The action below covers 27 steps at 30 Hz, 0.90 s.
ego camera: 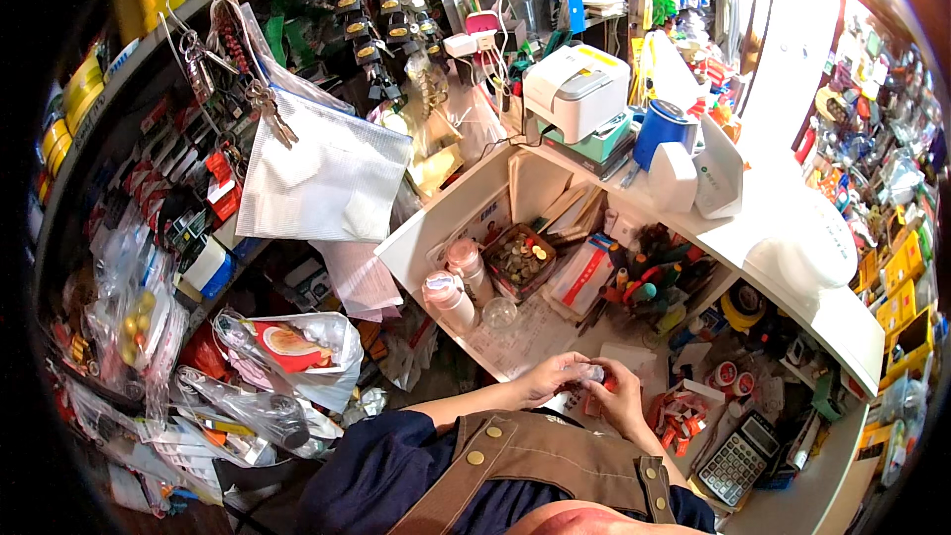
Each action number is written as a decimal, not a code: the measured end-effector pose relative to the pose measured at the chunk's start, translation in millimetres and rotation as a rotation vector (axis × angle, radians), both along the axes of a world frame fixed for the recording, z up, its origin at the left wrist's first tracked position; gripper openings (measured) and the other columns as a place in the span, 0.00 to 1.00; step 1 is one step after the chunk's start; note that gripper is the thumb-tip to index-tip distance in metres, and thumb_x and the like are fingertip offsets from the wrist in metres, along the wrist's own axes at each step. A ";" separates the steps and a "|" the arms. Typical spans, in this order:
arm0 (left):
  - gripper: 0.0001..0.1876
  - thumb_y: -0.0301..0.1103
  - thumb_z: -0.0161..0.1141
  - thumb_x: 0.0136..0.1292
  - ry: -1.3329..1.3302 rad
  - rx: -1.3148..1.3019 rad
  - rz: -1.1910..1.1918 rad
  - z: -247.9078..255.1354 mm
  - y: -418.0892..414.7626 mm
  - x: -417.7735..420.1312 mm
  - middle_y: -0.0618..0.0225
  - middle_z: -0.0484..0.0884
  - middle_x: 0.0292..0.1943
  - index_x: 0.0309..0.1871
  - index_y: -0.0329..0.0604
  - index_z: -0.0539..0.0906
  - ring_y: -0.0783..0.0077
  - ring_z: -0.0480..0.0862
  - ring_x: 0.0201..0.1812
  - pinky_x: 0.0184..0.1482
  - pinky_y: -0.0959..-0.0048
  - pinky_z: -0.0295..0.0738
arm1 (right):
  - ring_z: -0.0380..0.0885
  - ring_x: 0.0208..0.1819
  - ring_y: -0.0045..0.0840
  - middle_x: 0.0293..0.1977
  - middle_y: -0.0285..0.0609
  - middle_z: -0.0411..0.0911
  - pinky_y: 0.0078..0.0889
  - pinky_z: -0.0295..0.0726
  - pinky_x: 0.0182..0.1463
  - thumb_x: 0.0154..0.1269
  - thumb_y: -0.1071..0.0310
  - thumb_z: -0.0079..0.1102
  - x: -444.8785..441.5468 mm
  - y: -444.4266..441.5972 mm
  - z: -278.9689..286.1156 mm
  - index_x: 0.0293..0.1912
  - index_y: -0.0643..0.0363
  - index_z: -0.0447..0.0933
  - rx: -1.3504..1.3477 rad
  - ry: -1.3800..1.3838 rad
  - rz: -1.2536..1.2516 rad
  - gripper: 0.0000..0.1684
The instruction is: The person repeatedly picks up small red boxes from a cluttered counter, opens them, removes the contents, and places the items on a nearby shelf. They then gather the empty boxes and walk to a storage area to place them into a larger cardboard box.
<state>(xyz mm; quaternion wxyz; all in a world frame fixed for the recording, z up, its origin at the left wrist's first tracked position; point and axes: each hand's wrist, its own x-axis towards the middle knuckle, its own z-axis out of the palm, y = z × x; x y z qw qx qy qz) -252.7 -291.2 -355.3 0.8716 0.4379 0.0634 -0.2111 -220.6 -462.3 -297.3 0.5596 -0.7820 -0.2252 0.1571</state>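
My left hand [553, 379] and my right hand [618, 392] meet close to my chest, above the near edge of the desk. Between their fingertips is a small crumpled piece of clear plastic [592, 372], perhaps a little bag; its contents cannot be made out. Both hands grip it. Just below the fingers lies something small and red, partly hidden by my right hand. Beyond my hands is a paper sheet with writing [520, 334] on the desk. To the right of my right hand, an open box holds small red-and-white packets [682, 416].
Two pink-lidded bottles [449, 301], a clear cup [499, 313] and a coin tray [520, 256] stand beyond my hands. A calculator [735, 461] lies at the right. A raised white counter [802, 275] bears a label printer [576, 93]. Bagged goods [297, 349] crowd the left.
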 end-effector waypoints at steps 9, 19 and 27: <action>0.22 0.32 0.56 0.65 -0.097 -0.043 -0.169 1.0 13.2 11.5 0.73 0.76 0.44 0.60 0.44 0.66 0.82 0.75 0.41 0.42 0.80 0.70 | 0.75 0.27 0.18 0.39 0.42 0.76 0.19 0.73 0.24 0.59 0.76 0.58 -1.6 4.7 -13.4 0.54 0.67 0.70 0.353 0.342 -0.088 0.22; 0.17 0.41 0.45 0.71 -0.088 -0.593 -0.276 14.5 14.8 17.0 0.70 0.75 0.49 0.59 0.48 0.66 0.75 0.76 0.50 0.53 0.69 0.71 | 0.74 0.33 0.22 0.33 0.40 0.75 0.20 0.71 0.39 0.53 0.78 0.55 10.5 10.4 4.3 0.45 0.64 0.75 0.122 -0.220 0.023 0.17; 0.14 0.41 0.51 0.68 0.030 -0.436 -0.134 -6.7 30.7 17.3 0.69 0.77 0.38 0.51 0.45 0.71 0.75 0.78 0.39 0.45 0.74 0.74 | 0.75 0.27 0.18 0.31 0.36 0.75 0.21 0.76 0.31 0.57 0.75 0.55 23.0 14.9 9.2 0.36 0.65 0.75 0.679 0.441 -0.218 0.06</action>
